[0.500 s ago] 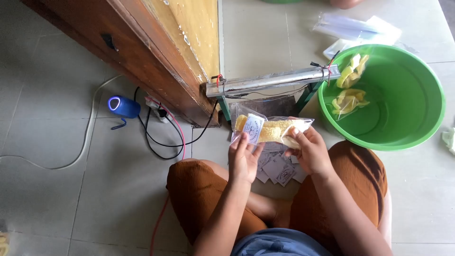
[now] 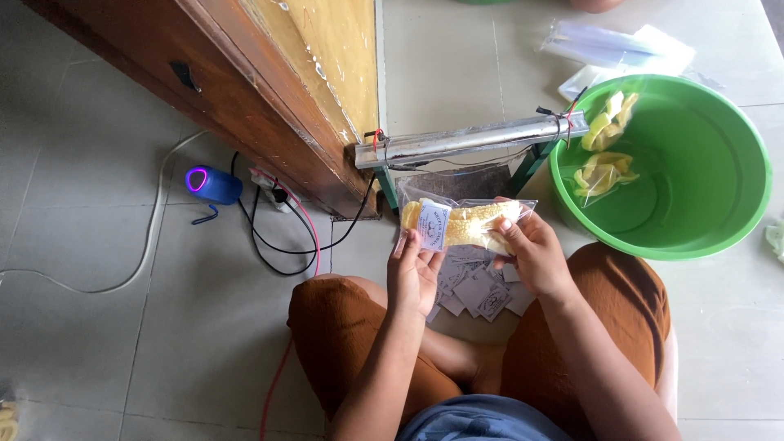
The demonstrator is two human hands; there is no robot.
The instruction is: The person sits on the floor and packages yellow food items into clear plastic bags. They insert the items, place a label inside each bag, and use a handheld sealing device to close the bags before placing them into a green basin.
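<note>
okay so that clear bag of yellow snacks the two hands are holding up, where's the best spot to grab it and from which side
Grip the clear snack bag at its two short ends, coming from below, as the left hand and right hand do. It lies long and level, so end grips probably keep it flat, and leave its paper label uncovered.

A home turned into a small packing spot is suggested. A tiled floor (image 2: 122,343) is seen, with a worn wooden door (image 2: 269,90) at eleven o'clock. A long metal bar (image 2: 474,140), probably a bag sealer, is set at twelve, a green basin (image 2: 719,220) at two, and paper labels (image 2: 482,294) are scattered at centre.
</note>
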